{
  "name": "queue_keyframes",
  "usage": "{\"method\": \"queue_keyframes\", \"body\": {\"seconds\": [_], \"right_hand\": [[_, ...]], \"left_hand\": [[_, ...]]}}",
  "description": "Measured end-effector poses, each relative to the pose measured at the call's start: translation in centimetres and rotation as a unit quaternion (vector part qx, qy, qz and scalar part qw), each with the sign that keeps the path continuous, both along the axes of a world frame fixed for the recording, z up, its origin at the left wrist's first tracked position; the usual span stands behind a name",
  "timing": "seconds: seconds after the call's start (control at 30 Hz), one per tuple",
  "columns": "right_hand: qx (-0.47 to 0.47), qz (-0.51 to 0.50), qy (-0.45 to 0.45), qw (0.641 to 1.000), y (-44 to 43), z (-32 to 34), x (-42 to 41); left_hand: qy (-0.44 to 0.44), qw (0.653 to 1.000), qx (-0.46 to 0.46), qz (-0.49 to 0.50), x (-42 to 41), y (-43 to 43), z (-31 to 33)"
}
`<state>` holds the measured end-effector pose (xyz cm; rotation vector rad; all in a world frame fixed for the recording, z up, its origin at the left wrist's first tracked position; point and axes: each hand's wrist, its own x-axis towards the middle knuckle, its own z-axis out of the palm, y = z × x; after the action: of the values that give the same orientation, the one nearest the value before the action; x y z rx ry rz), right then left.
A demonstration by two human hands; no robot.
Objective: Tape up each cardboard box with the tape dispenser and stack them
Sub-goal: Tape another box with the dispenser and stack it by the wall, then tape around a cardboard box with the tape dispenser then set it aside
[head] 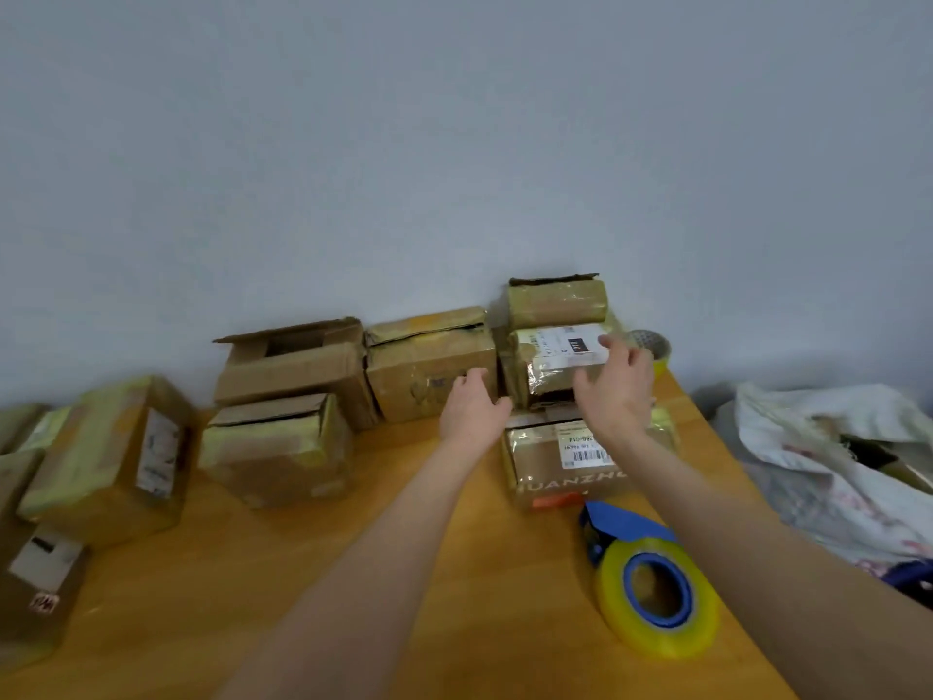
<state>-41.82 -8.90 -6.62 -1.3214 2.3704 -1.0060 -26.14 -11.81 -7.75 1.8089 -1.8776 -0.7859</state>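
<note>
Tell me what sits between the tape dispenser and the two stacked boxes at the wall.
In the head view, one taped box with a barcode label sits between the tape dispenser and the stacked boxes.

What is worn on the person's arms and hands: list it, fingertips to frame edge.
Nothing worn shows. The left hand and right hand are bare, with no glove, ring or watch that can be made out. The left forearm and right forearm are bare to the frame edge; no sleeve or cuff appears.

Both bare arms reach far forward; left hand open, fingers relaxed; right hand open, fingers spread.
</note>
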Motion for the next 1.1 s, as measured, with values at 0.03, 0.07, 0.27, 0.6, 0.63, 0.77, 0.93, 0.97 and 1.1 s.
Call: {"method": "queue_keyframes", "body": {"seconds": [0.03, 0.07, 0.27, 0.6, 0.63, 0.77, 0.93, 0.97, 1.1], "right_hand": [[0.009, -0.028, -0.024, 0.999, -0.2, -0.2, -1.6], [0.026, -0.043, -0.060, 0.997, -0.3, -0.6, -2.9], [0.047, 0.054, -0.285, 0.956, 0.0, -2.7, -6.4], [-0.067, 0.076, -0.228, 0.968, -1.2, 1.8, -5.2], [-0.074, 0.094, -0.227, 0.967, -1.0, 2.4, -5.0], [-0.086, 0.214, -0.253, 0.940, 1.6, 3.1, -2.2], [-0.012, 0.298, -0.202, 0.933, 5.3, 0.9, 2.2], [0.012, 0.310, -0.189, 0.932, 5.9, 0.2, 2.9], [0.105, 0.329, -0.149, 0.927, 9.2, -3.4, 4.6]], "left_hand": [[0.025, 1.000, 0.010, -0.001, -0.8, -0.3, -0.3], [0.046, 0.999, 0.019, -0.002, -1.7, -0.7, -0.5], [0.120, 0.989, 0.076, -0.042, -5.1, -1.8, -2.4], [0.276, 0.947, -0.091, 0.138, -4.5, -0.1, 2.1], [0.279, 0.942, -0.111, 0.151, -4.0, 0.4, 2.5], [0.270, 0.918, -0.172, 0.233, -0.7, 3.5, 3.1], [0.156, 0.915, -0.129, 0.349, 4.5, 8.4, 1.5], [0.144, 0.914, -0.108, 0.363, 5.4, 9.5, 0.9], [0.122, 0.923, -0.042, 0.363, 7.6, 14.2, -1.9]]}}
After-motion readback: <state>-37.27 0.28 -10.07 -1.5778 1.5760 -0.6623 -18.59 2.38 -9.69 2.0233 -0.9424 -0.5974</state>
